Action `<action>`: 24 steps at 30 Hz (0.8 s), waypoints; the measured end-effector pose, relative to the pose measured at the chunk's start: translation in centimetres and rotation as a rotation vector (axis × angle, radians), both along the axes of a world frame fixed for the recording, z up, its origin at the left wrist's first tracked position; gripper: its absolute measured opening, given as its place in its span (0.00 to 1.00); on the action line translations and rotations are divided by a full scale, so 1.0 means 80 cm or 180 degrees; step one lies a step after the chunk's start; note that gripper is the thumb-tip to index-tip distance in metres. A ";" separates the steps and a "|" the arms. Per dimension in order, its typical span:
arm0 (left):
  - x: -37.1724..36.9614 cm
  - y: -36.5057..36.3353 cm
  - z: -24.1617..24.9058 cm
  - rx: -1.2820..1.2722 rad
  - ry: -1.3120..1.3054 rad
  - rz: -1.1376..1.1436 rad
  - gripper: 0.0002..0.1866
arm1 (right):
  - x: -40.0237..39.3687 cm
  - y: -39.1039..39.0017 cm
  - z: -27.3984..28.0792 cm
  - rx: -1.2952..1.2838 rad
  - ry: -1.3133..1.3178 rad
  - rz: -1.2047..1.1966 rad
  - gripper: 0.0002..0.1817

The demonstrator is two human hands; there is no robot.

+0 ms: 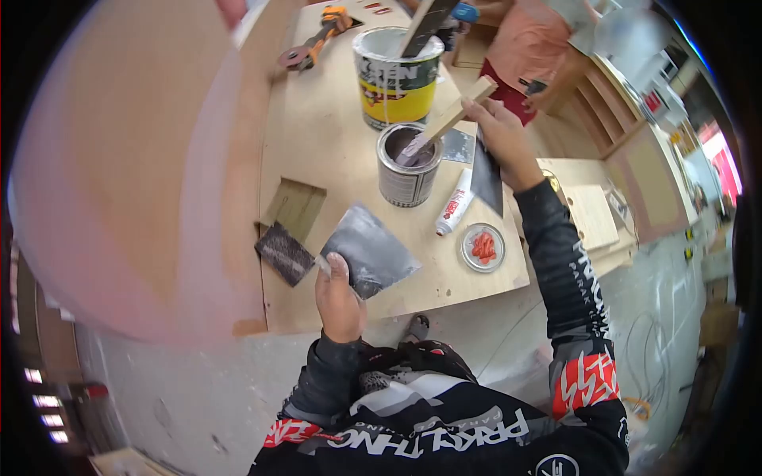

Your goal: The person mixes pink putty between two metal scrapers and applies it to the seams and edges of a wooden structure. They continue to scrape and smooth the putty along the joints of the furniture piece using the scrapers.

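My left hand (340, 300) grips a flat grey metal filler spreader (370, 247) by its near edge, thumb on top. In my right hand (502, 131) is a wooden stir stick (454, 119), slanting down into an open metal can (409, 178). Its lower end is coated with pale, thick paste inside the can. Beside the can lie a white tube (455, 208) with red print and a round lid (482, 247) holding a reddish-orange blob. A dark flat sheet (487, 178) lies beneath my right wrist.
A large paint bucket (397, 79) with a dark-bladed stick in it stands behind the can. An orange grinder (317, 40) lies farther back. Sandpaper pieces (286, 254) rest left of my left hand. A big curved panel (135, 174) rises at left. Another person (532, 47) stands across the table.
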State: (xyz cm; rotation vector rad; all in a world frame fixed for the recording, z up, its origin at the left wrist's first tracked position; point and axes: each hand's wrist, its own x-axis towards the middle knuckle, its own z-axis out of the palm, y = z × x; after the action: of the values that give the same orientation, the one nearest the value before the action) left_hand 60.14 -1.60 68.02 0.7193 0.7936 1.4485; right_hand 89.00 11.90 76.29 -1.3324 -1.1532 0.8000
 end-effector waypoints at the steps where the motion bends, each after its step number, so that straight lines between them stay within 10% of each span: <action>1: 0.005 -0.002 0.000 -0.0002 -0.0012 0.0125 0.23 | 0.004 0.018 0.000 -0.0119 0.0079 0.0217 0.27; 12: 0.020 -0.011 -0.007 -0.0112 -0.0117 0.0531 0.23 | -0.010 0.024 0.082 0.0685 -0.2596 0.1375 0.17; 16: 0.037 -0.003 -0.001 -0.0114 -0.0298 0.0609 0.22 | -0.016 0.050 0.014 0.0584 -0.2702 0.0972 0.28; 24: 0.025 0.053 0.039 0.0004 -0.0181 -0.0012 0.15 | 0.000 0.031 0.106 0.0505 -0.1882 0.0803 0.27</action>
State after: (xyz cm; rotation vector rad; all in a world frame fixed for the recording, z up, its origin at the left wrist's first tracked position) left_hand 62.18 2.60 71.12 0.6772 0.7474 1.4599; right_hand 89.02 14.41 84.76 -1.3436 -1.8386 0.4802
